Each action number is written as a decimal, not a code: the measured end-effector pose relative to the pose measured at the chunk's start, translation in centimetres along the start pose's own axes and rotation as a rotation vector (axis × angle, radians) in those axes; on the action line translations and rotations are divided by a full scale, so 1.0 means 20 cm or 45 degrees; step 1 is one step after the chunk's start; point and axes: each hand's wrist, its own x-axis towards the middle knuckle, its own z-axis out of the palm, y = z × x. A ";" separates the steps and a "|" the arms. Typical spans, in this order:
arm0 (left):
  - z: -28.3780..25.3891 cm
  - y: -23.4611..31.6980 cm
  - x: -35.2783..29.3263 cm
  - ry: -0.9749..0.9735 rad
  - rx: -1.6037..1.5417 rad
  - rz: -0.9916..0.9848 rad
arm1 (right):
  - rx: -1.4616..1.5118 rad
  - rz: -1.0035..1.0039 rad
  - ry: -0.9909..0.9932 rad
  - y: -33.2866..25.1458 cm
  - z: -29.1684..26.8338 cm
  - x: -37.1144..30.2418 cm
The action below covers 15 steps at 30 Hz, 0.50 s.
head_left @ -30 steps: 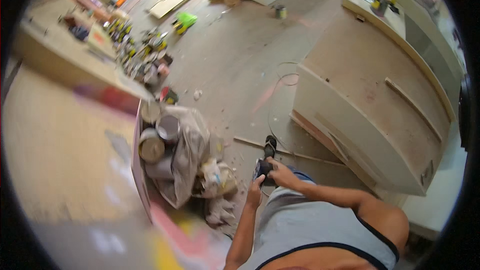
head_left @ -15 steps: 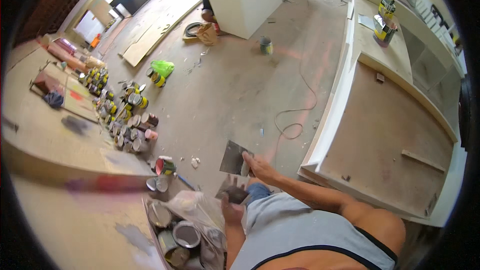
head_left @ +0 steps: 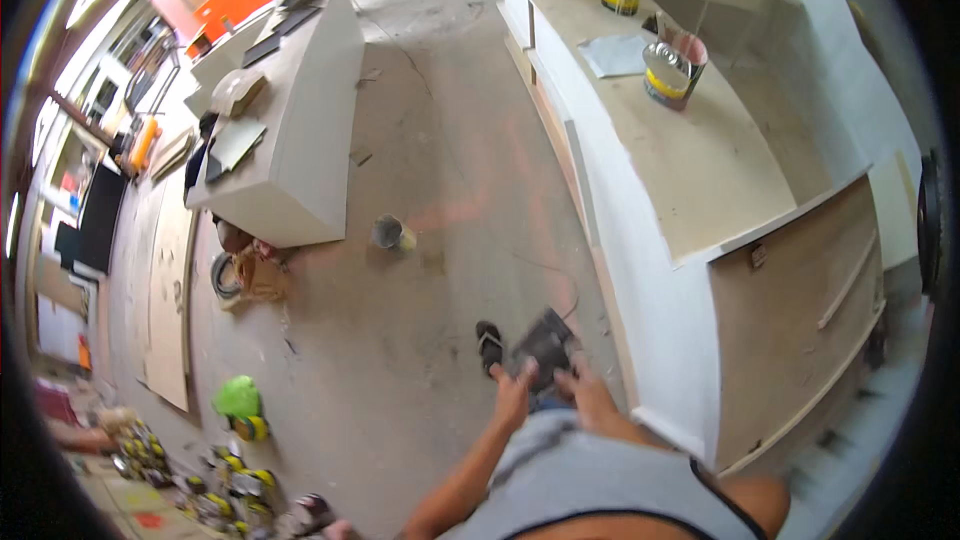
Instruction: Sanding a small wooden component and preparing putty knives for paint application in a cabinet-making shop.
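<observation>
My right hand (head_left: 592,392) is closed round a wide putty knife (head_left: 546,340) with a dark, flat, squarish blade, tilted up in front of my body. Close beside it, my left hand (head_left: 512,392) is closed at the blade's left and lower edge, where a second dark flat blade seems to overlap the first. Motion blurs the fingers, and the handles are mostly hidden. Below the hands, a foot in a dark sandal (head_left: 489,345) stands on the floor.
A long white counter (head_left: 640,270) runs along my right, with paint cans (head_left: 672,75) on top. Ahead left is a white cabinet (head_left: 300,180). A can (head_left: 392,233) stands on the floor between them. Several paint cans (head_left: 240,490) and a green bag (head_left: 237,397) are at lower left.
My view has swung right and ahead, bringing the counter and white cabinet nearer. My hands have come closer together, with the dark blades now overlapping.
</observation>
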 end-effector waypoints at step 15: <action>-1.14 2.03 1.99 0.268 -0.149 0.637 | 0.282 -0.613 -0.115 -2.07 1.71 2.05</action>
